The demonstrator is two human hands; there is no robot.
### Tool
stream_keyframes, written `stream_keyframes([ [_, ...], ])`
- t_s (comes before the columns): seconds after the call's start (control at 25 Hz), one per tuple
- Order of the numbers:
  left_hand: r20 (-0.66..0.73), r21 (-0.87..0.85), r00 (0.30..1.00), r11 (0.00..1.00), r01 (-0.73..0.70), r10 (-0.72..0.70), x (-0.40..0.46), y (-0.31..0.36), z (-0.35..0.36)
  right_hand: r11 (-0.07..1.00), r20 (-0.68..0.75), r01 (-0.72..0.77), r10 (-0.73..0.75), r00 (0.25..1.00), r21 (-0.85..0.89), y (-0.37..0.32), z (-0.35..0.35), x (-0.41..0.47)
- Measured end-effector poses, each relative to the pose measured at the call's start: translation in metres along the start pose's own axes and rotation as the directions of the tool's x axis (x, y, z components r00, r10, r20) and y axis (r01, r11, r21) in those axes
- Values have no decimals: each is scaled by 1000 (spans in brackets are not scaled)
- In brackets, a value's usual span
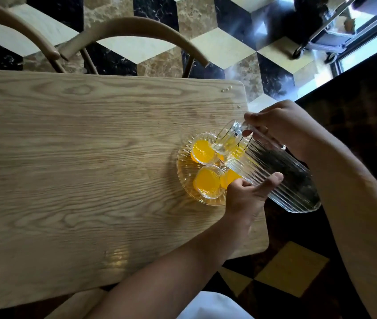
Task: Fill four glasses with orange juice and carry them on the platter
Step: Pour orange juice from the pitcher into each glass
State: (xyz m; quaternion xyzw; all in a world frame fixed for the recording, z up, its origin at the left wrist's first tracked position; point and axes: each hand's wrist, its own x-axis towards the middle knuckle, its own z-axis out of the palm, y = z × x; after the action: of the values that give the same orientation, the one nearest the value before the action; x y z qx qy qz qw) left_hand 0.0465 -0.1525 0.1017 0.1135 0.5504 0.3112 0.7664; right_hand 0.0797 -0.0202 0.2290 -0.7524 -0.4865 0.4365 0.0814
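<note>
From the head view, a glass platter [184, 178] sits near the right end of a wooden table [79, 157], bearing four glasses [207, 181] of orange juice. A ribbed glass jug [275, 176] is tipped mouth-down over the far right glass. The right hand [282, 125] grips the jug's handle; the left hand [249, 192] cups its underside with curled fingers. Two chairs [137, 31] stand beyond the table
</note>
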Motion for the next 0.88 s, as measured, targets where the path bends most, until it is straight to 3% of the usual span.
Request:
stream_keyframes([
  [0.44, 27, 292, 978, 934, -207, 208, -42, -19, 6, 923, -170, 187, -136, 976, 335, 60, -43, -74],
  [0.88, -36, 283, 904, 872, -400, 426, -110, -16, -51, 735, -133, 350, -338, 932, 581, 61, -14, -147],
])
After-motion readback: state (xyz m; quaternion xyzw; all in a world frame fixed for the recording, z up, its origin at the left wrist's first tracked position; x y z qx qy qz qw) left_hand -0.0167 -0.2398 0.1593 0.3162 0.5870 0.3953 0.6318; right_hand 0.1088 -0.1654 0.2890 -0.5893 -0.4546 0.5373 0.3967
